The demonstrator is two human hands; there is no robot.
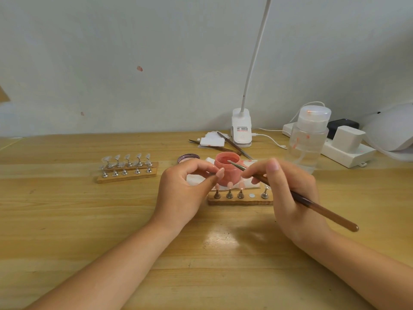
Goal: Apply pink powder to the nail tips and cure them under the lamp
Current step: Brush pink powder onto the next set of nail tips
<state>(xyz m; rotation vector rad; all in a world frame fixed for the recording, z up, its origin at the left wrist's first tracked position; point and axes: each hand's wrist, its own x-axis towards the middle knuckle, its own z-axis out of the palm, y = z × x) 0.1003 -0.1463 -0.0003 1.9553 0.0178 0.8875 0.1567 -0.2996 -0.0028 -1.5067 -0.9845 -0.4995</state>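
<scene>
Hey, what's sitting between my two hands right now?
In the head view, the open pink powder jar stands between the left hand and right hand, with the brush tip over its mouth.

The powder jar is showing salmon pink, and the brush handle is looking translucent brown. The table is displaying pale yellow wood grain.

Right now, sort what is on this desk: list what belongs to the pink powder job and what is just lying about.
In use:
- powder jar
- brush gripped by the right hand
- nail tip pinched by the left hand
- front stand with pink tips
- curing lamp, for later

Lying about:
- back stand with clear tips
- pump bottle
- desk lamp
- power strip
- spare brushes
</scene>
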